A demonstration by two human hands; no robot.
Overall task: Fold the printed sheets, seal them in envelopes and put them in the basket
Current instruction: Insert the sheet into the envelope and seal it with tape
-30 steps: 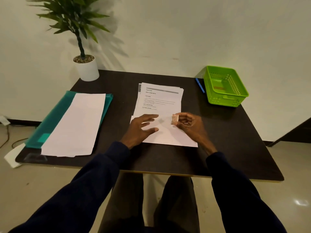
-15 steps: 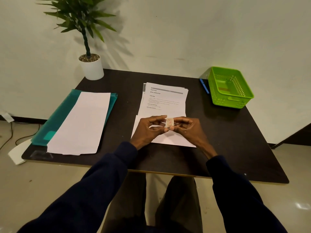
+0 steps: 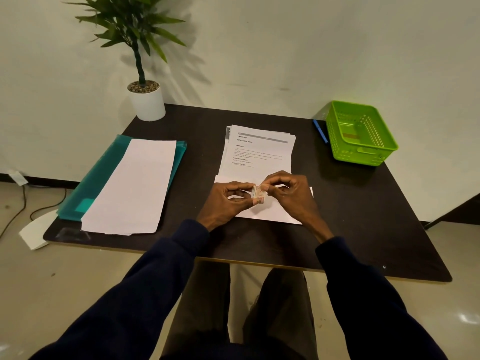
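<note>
The printed sheets point(image 3: 259, 152) lie in a slightly fanned stack at the middle of the dark, matte worktop point(image 3: 363, 203). They are thin white paper; the top page carries a grey header bar, bold headings and lines of small black text too fine to read. Across the stack's near end lies a plain white envelope point(image 3: 270, 215), flat and wider than the sheets, partly hidden by the hands. Above it the left hand point(image 3: 228, 201) and the right hand point(image 3: 288, 196) meet, each grip pinching a small pale roll point(image 3: 258, 194) between thumb and curled fingertips. It looks glossy and roundish, and what it is made of cannot be told. At the far right corner sits the basket point(image 3: 361, 133), bright green plastic, rectangular with perforated walls and a brownish patch on its floor. A blue pen point(image 3: 320, 131) lies just beside its left wall. On the left, a translucent teal plastic folder point(image 3: 104, 172) carries a stack of long plain white paper point(image 3: 137, 185). A leafy plant in a smooth white cylindrical pot point(image 3: 148, 102) topped with pebbles stands at the far left corner.
</note>
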